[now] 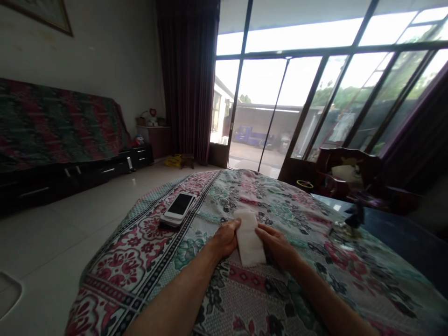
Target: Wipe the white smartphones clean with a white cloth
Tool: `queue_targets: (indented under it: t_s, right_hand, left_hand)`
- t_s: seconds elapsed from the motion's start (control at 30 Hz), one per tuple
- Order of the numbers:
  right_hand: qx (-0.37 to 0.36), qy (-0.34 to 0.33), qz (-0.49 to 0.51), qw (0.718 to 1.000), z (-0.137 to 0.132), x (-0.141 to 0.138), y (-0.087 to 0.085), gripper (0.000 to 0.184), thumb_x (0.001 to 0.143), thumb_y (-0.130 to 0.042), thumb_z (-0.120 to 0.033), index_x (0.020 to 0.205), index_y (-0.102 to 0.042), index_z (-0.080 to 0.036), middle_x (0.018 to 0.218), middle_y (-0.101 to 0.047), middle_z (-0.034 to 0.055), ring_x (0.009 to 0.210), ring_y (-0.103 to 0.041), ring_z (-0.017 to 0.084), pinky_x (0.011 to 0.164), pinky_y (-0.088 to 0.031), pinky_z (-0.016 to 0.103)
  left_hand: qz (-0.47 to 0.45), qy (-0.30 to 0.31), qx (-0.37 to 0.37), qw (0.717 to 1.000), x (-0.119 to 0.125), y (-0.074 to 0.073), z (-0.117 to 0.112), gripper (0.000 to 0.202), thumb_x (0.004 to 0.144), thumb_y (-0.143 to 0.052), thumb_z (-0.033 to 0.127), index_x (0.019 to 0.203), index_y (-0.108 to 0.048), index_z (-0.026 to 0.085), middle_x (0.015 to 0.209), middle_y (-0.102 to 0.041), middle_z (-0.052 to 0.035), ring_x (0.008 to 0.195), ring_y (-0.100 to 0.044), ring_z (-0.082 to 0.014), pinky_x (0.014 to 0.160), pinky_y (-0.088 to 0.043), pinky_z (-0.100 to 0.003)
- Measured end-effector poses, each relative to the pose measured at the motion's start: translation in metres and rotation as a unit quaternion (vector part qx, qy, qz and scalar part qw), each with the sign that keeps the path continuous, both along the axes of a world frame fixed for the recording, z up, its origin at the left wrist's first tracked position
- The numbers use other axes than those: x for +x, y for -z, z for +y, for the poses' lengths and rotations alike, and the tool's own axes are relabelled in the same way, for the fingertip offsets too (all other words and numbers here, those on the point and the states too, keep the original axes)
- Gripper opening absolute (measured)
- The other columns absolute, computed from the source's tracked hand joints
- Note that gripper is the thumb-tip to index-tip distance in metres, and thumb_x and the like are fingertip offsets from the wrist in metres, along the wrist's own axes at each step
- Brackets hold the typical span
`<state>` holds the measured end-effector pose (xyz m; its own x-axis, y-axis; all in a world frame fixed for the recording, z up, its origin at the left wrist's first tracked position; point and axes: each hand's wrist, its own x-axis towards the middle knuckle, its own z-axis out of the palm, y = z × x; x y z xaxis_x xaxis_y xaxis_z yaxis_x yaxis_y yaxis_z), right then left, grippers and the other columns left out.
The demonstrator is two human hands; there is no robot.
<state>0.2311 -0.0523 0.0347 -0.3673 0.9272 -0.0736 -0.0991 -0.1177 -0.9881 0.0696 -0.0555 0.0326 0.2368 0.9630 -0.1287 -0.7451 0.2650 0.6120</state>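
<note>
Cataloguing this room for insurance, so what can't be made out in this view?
Head view:
- Side edges of the white folded cloth: hidden by the left hand and right hand.
- Dark item under the white smartphone: mostly hidden by the phone.
- Small dark object at right: too dark and blurred to identify.
- Blue truck outside: too small for details.

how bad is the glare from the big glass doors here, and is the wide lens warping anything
In the head view, the tall dark-framed glass doors blow out to near-white while the dark maroon curtain sinks into shadow; the wide lens bows the floral patterned bedspread and tilts the door frames; the white folded cloth shows no obvious blur.
</note>
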Motion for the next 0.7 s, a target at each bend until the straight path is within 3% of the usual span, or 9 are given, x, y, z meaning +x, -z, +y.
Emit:
queue_targets:
  t_s: [0.2, 0.3, 0.4, 0.47, 0.5, 0.53, 0.67, 0.7]
  right_hand:
    - [-0.021, 0.046, -0.010, 0.999, -0.004, -0.003, -0.002, 0.033, 0.067, -0.076, -0.037, 0.092, -0.069, -0.017, 0.078, -0.072, 0.0055, 0.064, -0.066, 0.018, 0.058, -0.052, 0.027]
    - [-0.003, 0.075, -0.041, 0.996, -0.003, 0.003, -0.002, 0.032, 0.067, -0.073, -0.038, 0.091, -0.069, -0.018, 0.077, -0.072, 0.0049, 0.063, -0.066, 0.018, 0.055, -0.051, 0.025]
    - [0.057, 0.133, -0.128, 0.981, 0.005, 0.016, -0.001, 0.033, 0.068, -0.066, -0.041, 0.092, -0.070, -0.019, 0.080, -0.073, 0.0048, 0.068, -0.068, 0.021, 0.056, -0.052, 0.027]
    - [0.108, 0.186, -0.198, 0.956, 0.014, 0.028, 0.001, 0.035, 0.068, -0.062, -0.041, 0.094, -0.070, -0.019, 0.086, -0.073, 0.0054, 0.076, -0.069, 0.023, 0.061, -0.053, 0.029]
    - [0.130, 0.213, -0.228, 0.941, 0.019, 0.033, 0.002, 0.038, 0.068, -0.061, -0.041, 0.097, -0.069, -0.019, 0.090, -0.073, 0.0063, 0.082, -0.069, 0.025, 0.066, -0.054, 0.030]
    - [0.146, 0.241, -0.254, 0.925, 0.024, 0.037, 0.004, 0.042, 0.068, -0.060, -0.041, 0.102, -0.068, -0.018, 0.096, -0.072, 0.0077, 0.087, -0.068, 0.026, 0.071, -0.054, 0.032]
    - [0.196, 0.313, -0.310, 0.876, 0.035, 0.046, 0.011, 0.056, 0.071, -0.055, -0.046, 0.117, -0.062, -0.015, 0.115, -0.066, 0.0133, 0.102, -0.064, 0.028, 0.092, -0.046, 0.040]
    - [0.209, 0.317, -0.314, 0.870, 0.036, 0.046, 0.013, 0.056, 0.072, -0.054, -0.047, 0.118, -0.061, -0.015, 0.117, -0.064, 0.0140, 0.104, -0.062, 0.028, 0.095, -0.044, 0.041]
  left_hand:
    - [0.075, -0.008, 0.044, 0.996, -0.002, 0.001, 0.000, 0.019, 0.087, -0.050, 0.013, 0.096, -0.065, 0.006, 0.079, -0.071, -0.0119, 0.076, -0.069, -0.0206, 0.075, -0.055, -0.032]
    - [0.159, -0.037, 0.060, 0.985, -0.011, -0.008, 0.000, 0.020, 0.082, -0.057, 0.015, 0.100, -0.065, 0.009, 0.081, -0.071, -0.0092, 0.072, -0.068, -0.0172, 0.068, -0.054, -0.027]
    - [0.262, -0.113, 0.054, 0.957, -0.025, -0.022, 0.002, 0.034, 0.080, -0.063, 0.019, 0.113, -0.061, 0.011, 0.090, -0.072, -0.0108, 0.075, -0.069, -0.0166, 0.065, -0.052, -0.025]
    - [0.372, -0.159, 0.077, 0.911, -0.038, -0.032, 0.005, 0.037, 0.083, -0.060, 0.021, 0.119, -0.060, 0.012, 0.097, -0.072, -0.0115, 0.082, -0.069, -0.0168, 0.068, -0.051, -0.024]
    - [0.452, -0.180, 0.097, 0.869, -0.046, -0.036, 0.007, 0.037, 0.085, -0.058, 0.021, 0.121, -0.060, 0.012, 0.098, -0.072, -0.0109, 0.085, -0.069, -0.0172, 0.071, -0.051, -0.024]
    - [0.542, -0.209, 0.112, 0.806, -0.055, -0.040, 0.009, 0.035, 0.085, -0.056, 0.021, 0.120, -0.062, 0.014, 0.098, -0.073, -0.0093, 0.086, -0.069, -0.0172, 0.074, -0.051, -0.025]
    - [0.640, -0.285, 0.098, 0.707, -0.099, -0.050, 0.011, 0.042, 0.077, -0.062, 0.017, 0.119, -0.063, 0.014, 0.120, -0.065, -0.0138, 0.117, -0.056, -0.0292, 0.099, -0.040, -0.036]
    - [0.722, -0.297, 0.094, 0.618, -0.111, -0.052, 0.010, 0.043, 0.076, -0.061, 0.019, 0.119, -0.063, 0.015, 0.123, -0.063, -0.0143, 0.118, -0.054, -0.0319, 0.100, -0.039, -0.038]
